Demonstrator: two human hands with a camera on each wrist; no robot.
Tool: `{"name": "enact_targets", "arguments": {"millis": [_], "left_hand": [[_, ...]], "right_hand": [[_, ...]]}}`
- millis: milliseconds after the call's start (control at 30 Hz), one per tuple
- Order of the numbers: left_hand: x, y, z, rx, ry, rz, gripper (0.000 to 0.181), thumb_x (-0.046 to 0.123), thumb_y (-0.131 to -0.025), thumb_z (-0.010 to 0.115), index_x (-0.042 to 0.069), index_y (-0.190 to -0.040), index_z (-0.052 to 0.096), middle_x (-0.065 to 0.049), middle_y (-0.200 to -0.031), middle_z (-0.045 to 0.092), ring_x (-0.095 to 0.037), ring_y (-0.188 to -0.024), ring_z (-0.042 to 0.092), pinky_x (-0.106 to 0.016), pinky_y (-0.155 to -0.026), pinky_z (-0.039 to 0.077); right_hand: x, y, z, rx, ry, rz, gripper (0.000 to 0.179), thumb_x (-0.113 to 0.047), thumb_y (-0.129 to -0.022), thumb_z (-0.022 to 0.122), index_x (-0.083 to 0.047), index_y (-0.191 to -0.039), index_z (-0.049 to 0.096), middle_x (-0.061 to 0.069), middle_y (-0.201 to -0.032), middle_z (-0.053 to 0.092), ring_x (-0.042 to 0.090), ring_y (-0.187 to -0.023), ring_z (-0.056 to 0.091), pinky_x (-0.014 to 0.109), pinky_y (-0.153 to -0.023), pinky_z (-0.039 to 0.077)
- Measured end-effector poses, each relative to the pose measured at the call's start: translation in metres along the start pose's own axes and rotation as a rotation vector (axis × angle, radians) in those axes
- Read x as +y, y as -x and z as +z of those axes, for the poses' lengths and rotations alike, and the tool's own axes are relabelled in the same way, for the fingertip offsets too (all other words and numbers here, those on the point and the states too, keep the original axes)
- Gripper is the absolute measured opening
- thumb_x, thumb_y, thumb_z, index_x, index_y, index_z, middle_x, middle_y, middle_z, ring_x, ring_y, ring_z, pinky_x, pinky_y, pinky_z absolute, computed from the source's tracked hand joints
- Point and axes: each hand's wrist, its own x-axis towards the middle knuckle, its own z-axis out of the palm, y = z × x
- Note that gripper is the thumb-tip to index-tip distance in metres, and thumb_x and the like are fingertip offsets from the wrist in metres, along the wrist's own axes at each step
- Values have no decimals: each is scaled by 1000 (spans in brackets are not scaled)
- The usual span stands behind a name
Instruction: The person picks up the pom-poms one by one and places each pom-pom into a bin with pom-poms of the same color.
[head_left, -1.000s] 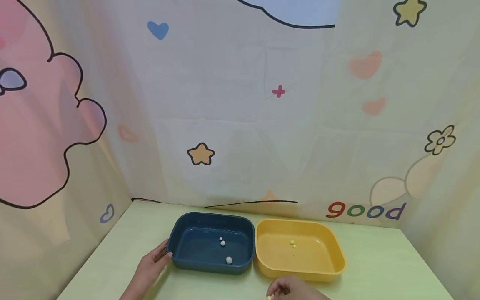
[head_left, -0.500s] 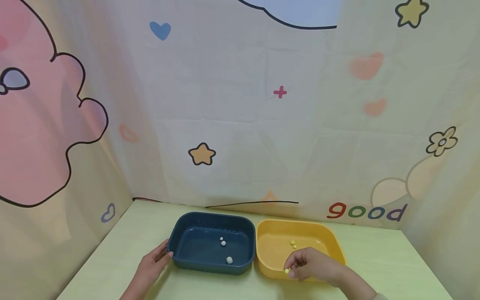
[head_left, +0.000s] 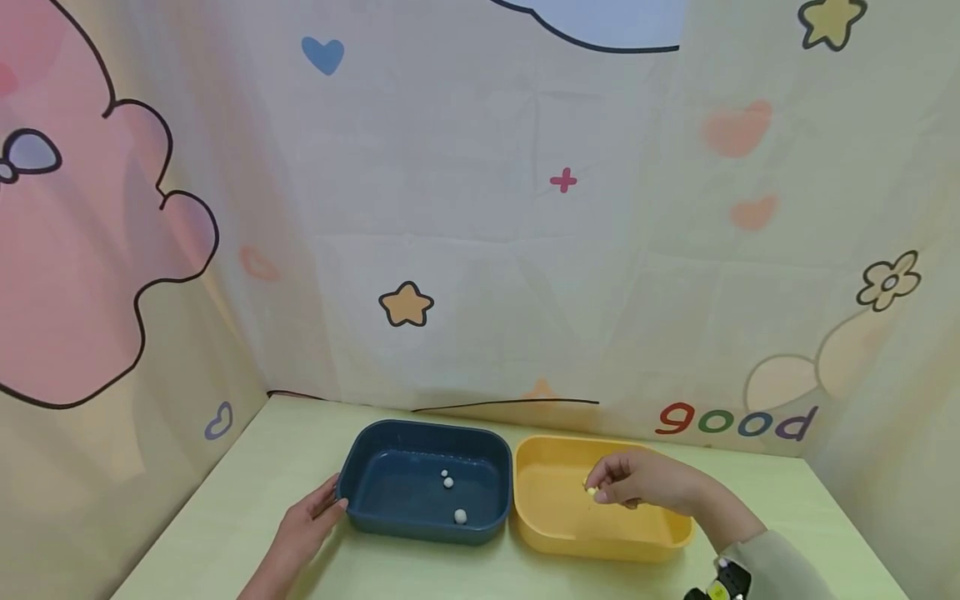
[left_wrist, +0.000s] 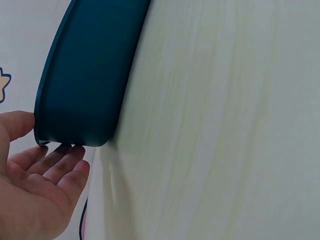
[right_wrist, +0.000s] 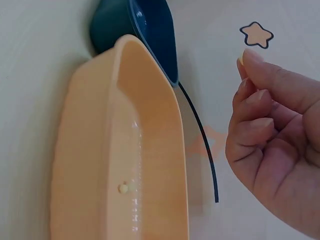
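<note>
A dark blue tray [head_left: 427, 533] stands on the table, holding three white balls [head_left: 461, 517] of different sizes. At its left end, my left hand [head_left: 303, 521] grips the corner, thumb at the rim and fingertips against the outer wall [left_wrist: 75, 146]. Beside it, touching, is a yellow tray [head_left: 600, 546]. Over this tray is my right hand [head_left: 645, 479], pinching a small yellow ball [head_left: 592, 492] between thumb and index finger; in the right wrist view only a sliver of it shows. Small yellow balls [right_wrist: 123, 188] lie on the yellow tray's floor, mostly hidden by the hand in the head view.
The trays stand on a pale green table [head_left: 240, 483] near its back edge. Behind and at both sides hangs a printed cloth [head_left: 480, 333] with stars, hearts and letters. A dark and yellow device [head_left: 718, 583] sits at the right wrist, by a light sleeve [head_left: 780, 567].
My right hand has risen from the table's front edge, past the yellow tray's near rim, to over its middle with the yellow ball. The left hand stays at the blue tray.
</note>
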Motion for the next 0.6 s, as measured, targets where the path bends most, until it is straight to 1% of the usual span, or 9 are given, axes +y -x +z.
{"name": "enact_targets", "arguments": {"millis": [167,267,367,600], "left_hand": [[1,0,1,1,13,-6,57,19,-105,55,-3,-155,37,-31,-152,47,-49,-143,46,-56,-107,53],[2,0,1,2,19,-9,57,18,-105,54,-2,-156,37,-30,-152,46,-48,-144,45,-56,-108,52],[3,0,1,4,19,-14,57,19,-105,54,-2,-156,37,-30,-153,46,-48,-144,45,-57,-108,52],[2,1,0,8,22,2,57,18,-106,55,-4,-155,37,-32,-152,46,-49,-143,45,-57,-107,52]], "right_hand": [[-2,-4,-15,4,21,10,23,-16,-99,66,4,-110,65,-6,-89,62,8,-69,42,19,-64,40],[-3,-8,-24,1,35,12,19,-18,-99,67,-1,-107,67,-7,-87,61,8,-68,43,19,-64,41],[-3,-13,-33,1,57,13,19,-18,-99,68,0,-106,68,-7,-85,61,9,-68,44,18,-64,41],[2,-29,-48,18,63,65,14,-15,-98,68,-2,-104,70,-5,-83,60,10,-70,45,19,-64,43]]}}
